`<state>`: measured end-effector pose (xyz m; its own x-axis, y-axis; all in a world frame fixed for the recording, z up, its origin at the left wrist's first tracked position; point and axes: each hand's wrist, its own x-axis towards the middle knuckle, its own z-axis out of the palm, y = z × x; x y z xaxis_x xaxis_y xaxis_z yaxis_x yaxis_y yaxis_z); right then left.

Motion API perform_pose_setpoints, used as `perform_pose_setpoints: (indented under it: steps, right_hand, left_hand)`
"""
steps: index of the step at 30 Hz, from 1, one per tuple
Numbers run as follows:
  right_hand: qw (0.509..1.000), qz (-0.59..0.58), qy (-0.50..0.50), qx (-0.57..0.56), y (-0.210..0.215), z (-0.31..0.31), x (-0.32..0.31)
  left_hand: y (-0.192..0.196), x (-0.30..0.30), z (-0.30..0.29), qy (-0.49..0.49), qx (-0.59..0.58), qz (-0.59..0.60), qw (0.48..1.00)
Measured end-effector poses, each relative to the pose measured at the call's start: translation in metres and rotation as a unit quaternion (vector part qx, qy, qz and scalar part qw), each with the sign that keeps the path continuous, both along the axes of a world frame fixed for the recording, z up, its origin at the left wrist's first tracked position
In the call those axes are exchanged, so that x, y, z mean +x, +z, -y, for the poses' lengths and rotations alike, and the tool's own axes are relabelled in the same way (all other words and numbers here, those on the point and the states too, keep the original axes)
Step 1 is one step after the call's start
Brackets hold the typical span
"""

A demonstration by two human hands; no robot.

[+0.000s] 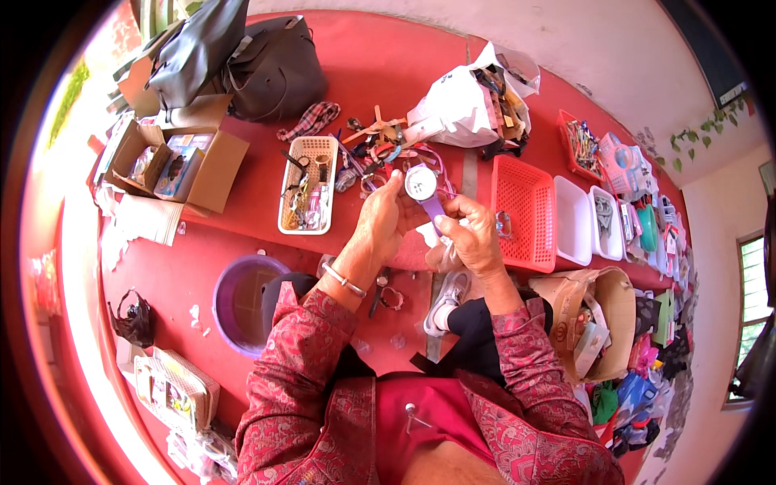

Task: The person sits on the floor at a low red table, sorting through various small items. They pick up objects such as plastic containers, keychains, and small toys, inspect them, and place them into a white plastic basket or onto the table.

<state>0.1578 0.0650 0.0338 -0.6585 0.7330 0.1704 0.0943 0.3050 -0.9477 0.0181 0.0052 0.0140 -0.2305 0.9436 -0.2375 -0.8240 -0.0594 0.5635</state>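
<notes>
- long red-covered bench (364, 81): the round white-faced purple wristwatch (419, 184) is held up over its near edge.
- left hand (380, 218): fingers curled, holding the watch's head.
- right hand (477, 241): fingers pinched shut on the strap (434, 212).
- strap: probably light, bendy, safest to grip.
- face: likely slick, scratchable; hold its rim.

A purple wristwatch with a round, pale-faced case and a smooth, flexible-looking strap (423, 192) is held up between the two hands, its dial turned toward the wearer, dark marks on the face too small to read. The case sits at the thumb of the left hand (386, 214), while the purple strap slants down and to the right, bending slightly, into the pinch of the right hand (475, 236), where its lower end seems hidden behind the fingers.
</notes>
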Motion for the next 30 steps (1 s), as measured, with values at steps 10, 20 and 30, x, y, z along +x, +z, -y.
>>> perform_pose_setpoints:
  steps: [10, 20, 30]
  right_hand:
    - [1.0, 0.008, -0.02, 0.022, 0.0, 0.003, 0.001]
    - [0.997, 0.06, 0.039, 0.008, 0.011, -0.008, 0.008]
    - [0.988, -0.082, -0.072, 0.108, 0.015, -0.027, 0.018]
  left_hand:
    - [0.001, 0.003, 0.003, -0.006, 0.021, -0.037, 0.999]
    - [0.0, 0.006, 0.001, 0.004, 0.104, -0.073, 0.992]
    - [-0.01, 0.016, -0.003, -0.092, 0.127, -0.015, 0.988]
